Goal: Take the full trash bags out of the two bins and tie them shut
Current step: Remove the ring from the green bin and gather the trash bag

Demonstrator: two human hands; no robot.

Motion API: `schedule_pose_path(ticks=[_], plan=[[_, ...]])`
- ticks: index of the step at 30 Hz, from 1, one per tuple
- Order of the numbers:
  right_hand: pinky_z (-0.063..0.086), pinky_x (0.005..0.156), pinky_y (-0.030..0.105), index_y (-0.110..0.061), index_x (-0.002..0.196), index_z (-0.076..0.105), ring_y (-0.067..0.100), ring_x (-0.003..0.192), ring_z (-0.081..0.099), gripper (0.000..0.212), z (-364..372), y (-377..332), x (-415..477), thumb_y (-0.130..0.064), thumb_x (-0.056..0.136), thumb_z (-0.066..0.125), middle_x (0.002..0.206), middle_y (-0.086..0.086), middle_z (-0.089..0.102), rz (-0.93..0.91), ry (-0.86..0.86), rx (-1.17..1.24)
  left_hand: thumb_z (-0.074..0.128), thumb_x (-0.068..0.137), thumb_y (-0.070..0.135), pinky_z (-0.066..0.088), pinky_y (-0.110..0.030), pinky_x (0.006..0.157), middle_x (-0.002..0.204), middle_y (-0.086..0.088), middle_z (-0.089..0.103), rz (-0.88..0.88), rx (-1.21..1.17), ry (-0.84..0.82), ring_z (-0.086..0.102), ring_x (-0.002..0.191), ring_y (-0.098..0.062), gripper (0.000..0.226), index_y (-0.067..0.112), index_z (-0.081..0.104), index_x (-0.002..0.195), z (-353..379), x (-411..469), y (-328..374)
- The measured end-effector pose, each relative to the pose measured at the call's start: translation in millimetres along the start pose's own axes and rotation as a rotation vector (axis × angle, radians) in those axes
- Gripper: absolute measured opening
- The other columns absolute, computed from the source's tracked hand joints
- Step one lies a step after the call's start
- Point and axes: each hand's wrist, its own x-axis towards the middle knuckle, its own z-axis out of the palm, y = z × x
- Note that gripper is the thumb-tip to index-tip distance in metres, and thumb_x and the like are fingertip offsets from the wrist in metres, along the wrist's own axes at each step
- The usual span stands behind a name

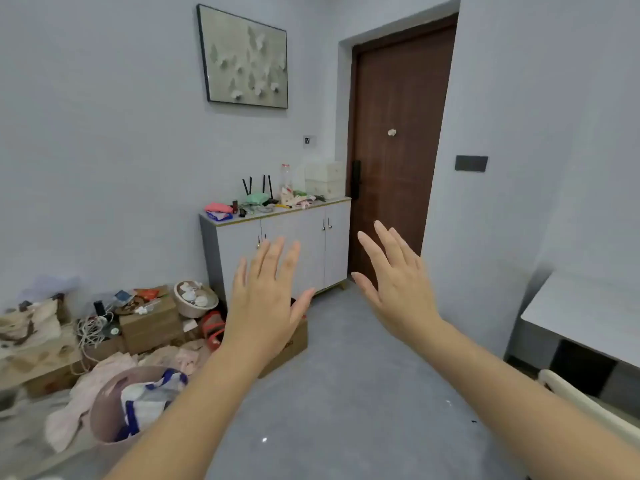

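With both hands up in mid-air, nothing's being held or touched.

Left hand (266, 299) and right hand (398, 285) are flat, fingers (273, 258) spread wide apart. Pink bin (104, 410) with its white-and-blue bag (145, 400) sits on the floor at bottom left, beside clothes and cardboard boxes (149, 327). Grey floor (346, 375) is open toward the cabinet (277, 244) and brown door (398, 140).

**Hallway layout: cabinet, door and floor clutter**

A cabinet (277, 251) stands against the far wall, with the door (398, 140) just to its right and a framed picture (246, 58) on the wall above it. Left of the cabinet, cardboard boxes (152, 323) sit on the floor (346, 393). Nearer, at lower left, a bin (114, 410) holds a bag (149, 400). A desk (585, 313) lies at the right edge.
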Motion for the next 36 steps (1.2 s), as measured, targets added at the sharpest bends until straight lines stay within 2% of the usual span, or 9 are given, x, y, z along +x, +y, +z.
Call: schedule_pose_path(ticks=[1,7,11,17,21,25,28,31,36], plan=[[0.034,0.108,0.045,-0.026,0.147,0.03,0.027,0.144,0.024,0.06,-1,-5,-5,-0.051,0.092,0.031,0.157,0.004,0.026,0.006,-0.019,0.012,0.023,0.089,0.057,0.03,-0.051,0.111,0.152,-0.008,0.032,-0.02,-0.01,-0.034,0.027,0.142,-0.026,0.07,0.018,0.024,0.148,-1,-8,-4],[0.032,0.108,0.044,-0.023,0.145,0.033,0.026,0.144,0.024,0.06,2,-57,-33,-0.051,0.092,0.029,0.156,0.005,0.027,0.02,-0.061,0.025,0.028,0.091,0.054,0.031,-0.05,0.11,0.15,-0.009,0.036,-0.002,0.017,0.01,0.029,0.141,-0.028,0.066,0.016,0.031,0.144,-19,-58,-49],[0.036,0.104,0.04,-0.02,0.142,0.036,0.023,0.139,0.032,0.052,2,-113,-62,-0.045,0.096,0.041,0.152,0.004,0.033,0.016,-0.119,0.058,0.03,0.089,0.053,0.034,-0.051,0.109,0.144,-0.009,0.044,0.001,-0.002,-0.035,0.037,0.136,-0.028,0.062,0.015,0.041,0.137,-47,-103,-90],[0.04,0.098,0.04,-0.02,0.137,0.04,0.023,0.133,0.039,0.055,8,-234,-106,-0.05,0.091,0.031,0.146,0.003,0.04,0.013,-0.173,0.138,0.031,0.089,0.053,0.031,-0.047,0.11,0.14,-0.005,0.046,-0.001,0.005,-0.082,0.039,0.134,-0.025,0.058,0.017,0.045,0.132,-90,-194,-179],[0.037,0.101,0.039,-0.02,0.139,0.04,0.022,0.135,0.037,0.053,22,-304,-116,-0.047,0.094,0.039,0.148,0.001,0.038,-0.023,-0.217,0.183,0.032,0.087,0.052,0.032,-0.047,0.109,0.14,-0.003,0.046,-0.044,-0.008,-0.094,0.038,0.135,-0.023,0.058,0.018,0.046,0.132,-106,-233,-229],[0.038,0.1,0.039,-0.021,0.139,0.039,0.021,0.135,0.037,0.057,50,-365,-114,-0.05,0.091,0.032,0.149,0.001,0.037,-0.079,-0.28,0.207,0.035,0.088,0.05,0.034,-0.047,0.108,0.14,-0.003,0.047,-0.095,-0.026,-0.09,0.039,0.134,-0.024,0.056,0.017,0.047,0.131,-107,-260,-279],[0.044,0.097,0.039,-0.023,0.14,0.038,0.02,0.131,0.041,0.051,83,-405,-112,-0.045,0.093,0.041,0.147,-0.002,0.039,-0.115,-0.348,0.228,0.036,0.088,0.05,0.035,-0.045,0.108,0.138,-0.004,0.047,-0.079,0.002,-0.172,0.04,0.133,-0.024,0.054,0.017,0.047,0.13,-98,-281,-322],[0.047,0.093,0.038,-0.022,0.139,0.038,0.019,0.127,0.044,0.049,120,-445,-112,-0.042,0.095,0.044,0.143,-0.003,0.042,-0.143,-0.411,0.251,0.045,0.087,0.048,0.036,-0.044,0.107,0.14,-0.002,0.045,-0.059,0.037,-0.273,0.041,0.132,-0.022,0.052,0.02,0.046,0.131,-89,-302,-370],[0.042,0.096,0.035,-0.023,0.139,0.038,0.018,0.126,0.044,0.049,182,-518,-112,-0.042,0.094,0.045,0.142,-0.004,0.043,-0.129,-0.53,0.265,0.054,0.081,0.045,0.043,-0.039,0.098,0.131,-0.005,0.053,-0.106,0.065,-0.352,0.05,0.124,-0.025,0.05,0.016,0.052,0.123,-85,-329,-453]])
